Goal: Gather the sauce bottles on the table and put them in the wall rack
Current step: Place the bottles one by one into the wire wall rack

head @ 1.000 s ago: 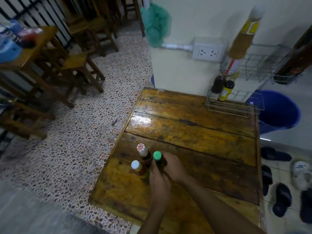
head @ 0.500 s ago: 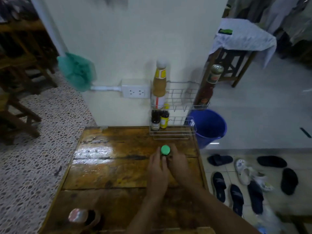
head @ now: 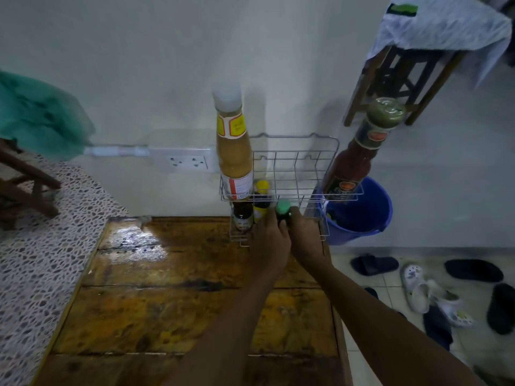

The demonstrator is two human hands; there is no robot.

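Note:
Both hands hold a small dark bottle with a green cap (head: 283, 207) at the lower shelf of the wire wall rack (head: 292, 162). My left hand (head: 269, 240) wraps its left side, my right hand (head: 305, 236) its right side; the bottle's body is mostly hidden. In the lower shelf stand a small dark bottle (head: 243, 215) and a yellow-capped bottle (head: 261, 201). The upper shelf carries a tall mustard-coloured sauce bottle (head: 233, 151) at the left and a tall red sauce bottle (head: 359, 154) at the right. The wooden table (head: 156, 296) lies below.
A white power socket (head: 188, 162) is on the wall left of the rack. A blue bucket (head: 362, 218) stands on the floor right of the table. Several sandals (head: 434, 291) lie on the tiles. A covered wooden stool (head: 404, 68) is at the upper right.
Both hands carried the green-capped bottle from the table's near edge to the rack at the far edge. The view swung toward the wall; the other two table bottles have left the frame.

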